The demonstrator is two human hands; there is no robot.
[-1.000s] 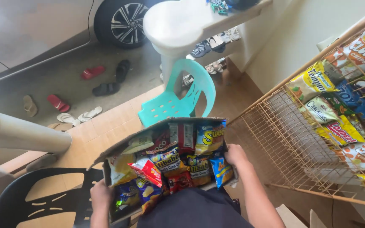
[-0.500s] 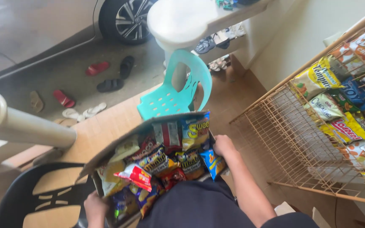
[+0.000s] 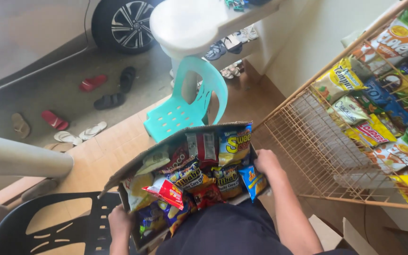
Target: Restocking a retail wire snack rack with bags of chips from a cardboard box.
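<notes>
I hold an open cardboard box [image 3: 138, 163] against my body, packed with several colourful snack packets [image 3: 199, 177]. My left hand [image 3: 119, 221] grips the box's near left corner from below. My right hand [image 3: 266, 163] clasps its right side, fingers against a blue packet. The box flaps stand up at the far edge.
A wire display rack [image 3: 317, 146] hung with snack packets [image 3: 378, 113] stands to the right. A turquoise plastic chair [image 3: 185, 111] is straight ahead, a black plastic chair [image 3: 53, 226] at lower left. Sandals [image 3: 93, 82] lie on the concrete by a car wheel [image 3: 123, 21]. A white pillar [image 3: 20, 158] is at left.
The view has shifted slightly forward; the box sits a little lower and nearer my body. Both hands keep their grip on it.
</notes>
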